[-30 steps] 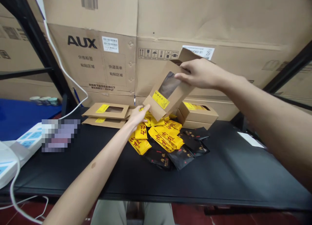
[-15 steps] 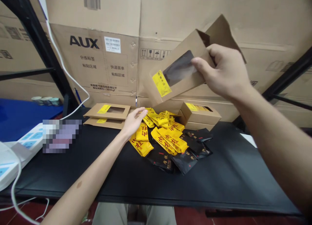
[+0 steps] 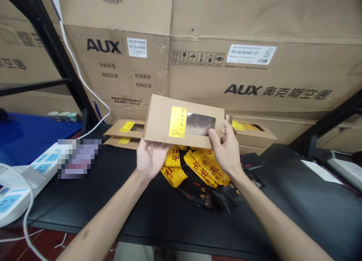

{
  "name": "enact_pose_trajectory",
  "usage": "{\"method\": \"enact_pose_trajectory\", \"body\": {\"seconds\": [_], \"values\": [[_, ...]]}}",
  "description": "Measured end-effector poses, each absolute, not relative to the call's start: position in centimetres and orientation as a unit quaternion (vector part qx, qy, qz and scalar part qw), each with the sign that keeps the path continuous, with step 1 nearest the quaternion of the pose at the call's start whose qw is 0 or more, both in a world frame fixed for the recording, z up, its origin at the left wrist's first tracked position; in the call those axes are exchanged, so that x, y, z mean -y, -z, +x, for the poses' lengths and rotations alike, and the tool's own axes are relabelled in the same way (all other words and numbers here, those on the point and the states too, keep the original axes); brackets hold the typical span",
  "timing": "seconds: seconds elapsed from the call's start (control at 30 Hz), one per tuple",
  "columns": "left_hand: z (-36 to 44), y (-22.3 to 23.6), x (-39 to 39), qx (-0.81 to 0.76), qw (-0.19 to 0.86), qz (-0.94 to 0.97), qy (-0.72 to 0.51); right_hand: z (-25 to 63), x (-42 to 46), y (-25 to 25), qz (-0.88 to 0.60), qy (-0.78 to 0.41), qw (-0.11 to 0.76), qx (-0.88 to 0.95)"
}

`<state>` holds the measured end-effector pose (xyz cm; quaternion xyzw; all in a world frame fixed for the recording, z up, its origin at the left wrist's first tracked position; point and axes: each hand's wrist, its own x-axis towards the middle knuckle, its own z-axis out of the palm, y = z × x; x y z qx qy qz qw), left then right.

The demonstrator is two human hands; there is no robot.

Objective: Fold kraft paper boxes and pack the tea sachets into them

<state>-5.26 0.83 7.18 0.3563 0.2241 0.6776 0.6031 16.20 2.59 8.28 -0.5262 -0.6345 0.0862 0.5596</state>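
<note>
I hold a flat kraft-paper box (image 3: 161, 119) with a yellow label and a clear window level above the black table (image 3: 158, 212). My left hand (image 3: 149, 159) supports it from below at its left end, fingers curled under. At the box's right end my right hand (image 3: 226, 149) grips it, thumb on the front near the window. Below the box lies a heap of yellow sachets (image 3: 205, 165) with red characters and several black sachets (image 3: 200, 193).
Two flat kraft boxes (image 3: 124, 134) are stacked at the back left; another kraft box (image 3: 251, 131) sits at the back right. Large AUX cartons (image 3: 226, 65) form a wall behind. A white power strip (image 3: 17, 185) and cable lie at left, a white paper (image 3: 321, 170) at right.
The box came down from a raised, tilted hold in my right hand alone to level in front of me. My left hand left the sachets and took its left end.
</note>
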Motion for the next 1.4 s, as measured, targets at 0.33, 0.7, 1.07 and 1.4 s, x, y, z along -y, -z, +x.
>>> {"method": "enact_pose_trajectory", "body": {"seconds": [0.33,0.7,1.07,1.4], "values": [[-4.8,-7.0,-0.2,-0.257,0.647,0.389,-0.604,15.8,-1.3,-6.2,-0.578,-0.053,0.535,0.613],[-4.5,-6.0,-1.1,-0.27,0.645,0.309,-0.644,17.1,-0.9,-6.0,-0.598,-0.066,0.494,0.628],[-5.6,-6.9,-2.5,-0.307,0.533,0.274,-0.739,19.1,-2.8,-5.0,-0.5,-0.039,0.616,0.608],[-17.8,-4.4,-7.2,-0.5,0.255,0.337,-0.756,19.3,-3.0,-4.4,-0.466,0.098,0.574,0.666]]}}
